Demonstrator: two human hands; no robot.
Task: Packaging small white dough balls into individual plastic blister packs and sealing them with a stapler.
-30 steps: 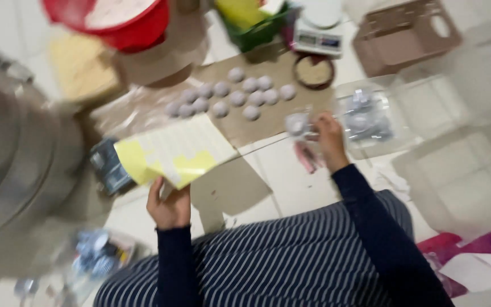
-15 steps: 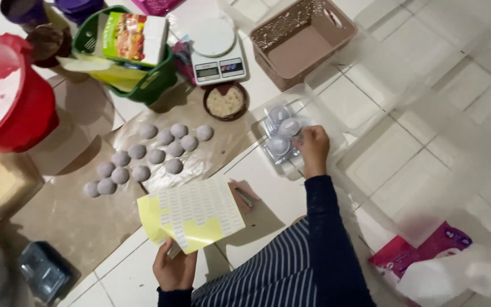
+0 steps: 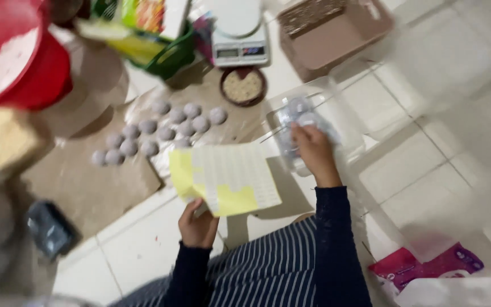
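My left hand point(image 3: 198, 225) grips the lower edge of a yellow-and-white sheet of small stickers point(image 3: 225, 177) and holds it above the tiled floor. My right hand point(image 3: 312, 149) reaches into a clear plastic tray point(image 3: 343, 108) and rests on small wrapped grey balls point(image 3: 299, 113) inside it; whether the fingers pinch one is blurred. Several bare grey dough balls point(image 3: 166, 128) lie in rows on a plastic sheet over brown cardboard point(image 3: 95, 187), just beyond the sticker sheet.
A red bowl of white flour point(image 3: 15, 62) sits far left. A green basket point(image 3: 160, 40), a white kitchen scale point(image 3: 240, 37), a small brown bowl point(image 3: 243, 86) and a beige basket point(image 3: 336, 34) line the back. Pink packaging point(image 3: 427, 267) lies at lower right.
The view has shifted and blurred. My left hand has carried the sticker sheet right, closer to the tray. My right hand stays over the wrapped balls in the clear tray.
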